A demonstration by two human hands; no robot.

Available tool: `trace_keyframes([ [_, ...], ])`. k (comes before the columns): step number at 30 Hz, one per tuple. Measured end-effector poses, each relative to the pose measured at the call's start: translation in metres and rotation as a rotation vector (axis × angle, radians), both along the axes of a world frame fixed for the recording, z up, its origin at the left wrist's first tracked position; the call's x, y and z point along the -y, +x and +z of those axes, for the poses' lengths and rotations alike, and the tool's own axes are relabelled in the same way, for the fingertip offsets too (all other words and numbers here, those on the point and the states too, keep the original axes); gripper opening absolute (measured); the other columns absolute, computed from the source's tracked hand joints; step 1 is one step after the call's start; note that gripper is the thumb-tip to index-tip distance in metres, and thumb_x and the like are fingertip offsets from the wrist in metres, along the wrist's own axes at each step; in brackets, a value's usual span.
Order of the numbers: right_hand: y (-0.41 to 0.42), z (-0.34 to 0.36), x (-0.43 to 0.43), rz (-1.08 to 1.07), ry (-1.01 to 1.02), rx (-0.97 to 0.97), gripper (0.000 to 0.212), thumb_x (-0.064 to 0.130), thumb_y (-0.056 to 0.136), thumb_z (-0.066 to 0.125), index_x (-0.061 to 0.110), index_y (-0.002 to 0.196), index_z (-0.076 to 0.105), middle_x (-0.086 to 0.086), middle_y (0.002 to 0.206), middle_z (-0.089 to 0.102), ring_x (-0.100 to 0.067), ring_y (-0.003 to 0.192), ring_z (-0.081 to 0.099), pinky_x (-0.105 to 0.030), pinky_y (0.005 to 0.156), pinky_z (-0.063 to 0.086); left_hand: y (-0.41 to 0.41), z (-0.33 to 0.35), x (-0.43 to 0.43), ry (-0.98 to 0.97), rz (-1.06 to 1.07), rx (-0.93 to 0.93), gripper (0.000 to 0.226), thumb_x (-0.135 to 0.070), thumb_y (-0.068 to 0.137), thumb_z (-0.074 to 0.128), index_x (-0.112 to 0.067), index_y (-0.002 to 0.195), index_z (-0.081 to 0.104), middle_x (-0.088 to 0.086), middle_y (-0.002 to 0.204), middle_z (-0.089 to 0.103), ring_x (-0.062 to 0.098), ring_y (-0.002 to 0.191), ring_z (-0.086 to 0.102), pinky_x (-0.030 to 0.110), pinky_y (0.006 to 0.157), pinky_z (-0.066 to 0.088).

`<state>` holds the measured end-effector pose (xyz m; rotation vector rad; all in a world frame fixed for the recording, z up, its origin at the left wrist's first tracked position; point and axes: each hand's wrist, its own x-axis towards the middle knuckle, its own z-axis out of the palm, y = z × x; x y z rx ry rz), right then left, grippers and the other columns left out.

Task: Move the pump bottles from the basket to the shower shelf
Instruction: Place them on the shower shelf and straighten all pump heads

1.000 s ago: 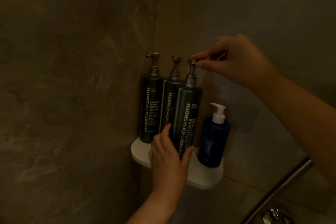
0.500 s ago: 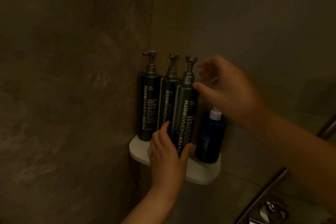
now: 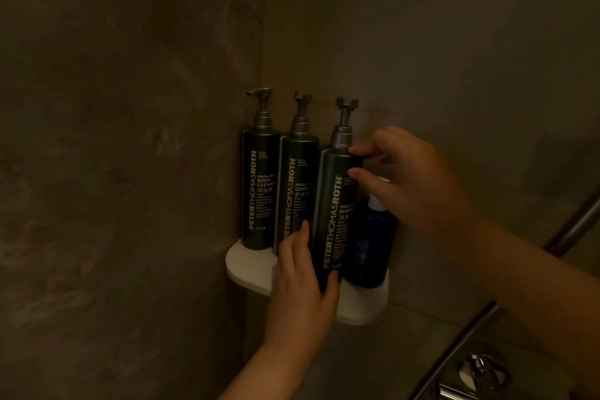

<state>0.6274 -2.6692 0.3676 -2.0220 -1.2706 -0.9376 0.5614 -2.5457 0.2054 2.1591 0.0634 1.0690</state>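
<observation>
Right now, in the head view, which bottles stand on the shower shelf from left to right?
On the shelf: body cleanser bottle → conditioner bottle → shampoo bottle, gripped low by the left hand → blue bottle.

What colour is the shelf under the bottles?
The shelf is white; head view.

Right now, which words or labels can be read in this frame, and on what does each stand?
Left green bottle: "PETERTHOMASROTH", "BODY CLEAN…", cut by the curve.
Middle green bottle: "…THOMASROTH", "COND…"; the left hand covers the start.
Right green bottle: "PETERTHOMASROTH", "SHAM…".
Blue bottle: label too dark to read.
Small print on all bottles: too blurred.
</observation>
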Motion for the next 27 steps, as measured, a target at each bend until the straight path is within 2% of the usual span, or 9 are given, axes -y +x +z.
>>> trace_keyframes([
  [4,0.004,0.001,0.004,-0.021,-0.006,0.013,0.019,0.023,0.080,0.069,0.017,0.097,0.063,0.004,0.093,0.061,-0.012,0.088,0.059,-0.034,0.075,0.051,0.002,-0.002,0.003,0.036,0.026,-0.007,0.076,-0.027,0.088,0.061,-0.022,0.147,0.014,-0.005,0.143,0.025,0.008,0.129,0.030,0.023,0.105,0.031],
  [9,0.009,0.002,0.002,-0.031,0.001,-0.006,0.019,0.020,0.080,0.071,0.016,0.097,0.065,0.005,0.093,0.060,-0.011,0.088,0.059,-0.033,0.077,0.051,0.008,0.002,0.003,0.090,0.096,-0.016,0.075,-0.027,0.086,0.063,-0.018,0.146,0.019,-0.002,0.140,0.028,0.011,0.129,0.031,0.028,0.105,0.034],
  [14,0.015,0.003,-0.003,-0.059,-0.003,-0.028,0.015,0.019,0.080,0.071,0.015,0.091,0.062,0.000,0.094,0.062,-0.016,0.089,0.059,-0.040,0.078,0.051,0.013,0.007,0.003,0.119,0.117,-0.030,0.078,-0.024,0.085,0.065,-0.018,0.146,0.017,0.001,0.139,0.029,0.014,0.128,0.035,0.030,0.102,0.039],
  [18,0.018,0.005,-0.006,-0.073,-0.005,-0.042,0.014,0.020,0.080,0.071,0.022,0.087,0.059,0.001,0.095,0.062,-0.014,0.089,0.059,-0.036,0.079,0.051,0.016,0.010,0.004,0.100,0.115,-0.032,0.078,-0.019,0.083,0.067,-0.019,0.145,0.020,0.001,0.136,0.031,0.015,0.123,0.041,0.031,0.097,0.045],
  [24,0.026,0.007,-0.010,-0.066,0.017,-0.088,0.015,0.017,0.080,0.071,0.014,0.094,0.066,0.004,0.091,0.058,-0.015,0.089,0.059,-0.032,0.079,0.050,0.020,0.013,0.004,0.073,0.128,-0.060,0.077,-0.015,0.083,0.066,-0.020,0.144,0.019,0.002,0.134,0.030,0.016,0.124,0.041,0.033,0.097,0.045],
  [27,0.027,0.007,-0.011,-0.049,0.038,-0.094,0.016,0.016,0.079,0.072,0.013,0.094,0.067,0.003,0.091,0.060,-0.015,0.088,0.060,-0.035,0.079,0.051,0.021,0.012,0.004,0.061,0.128,-0.054,0.076,-0.013,0.082,0.067,-0.019,0.143,0.022,0.002,0.134,0.033,0.017,0.122,0.043,0.033,0.096,0.046],
])
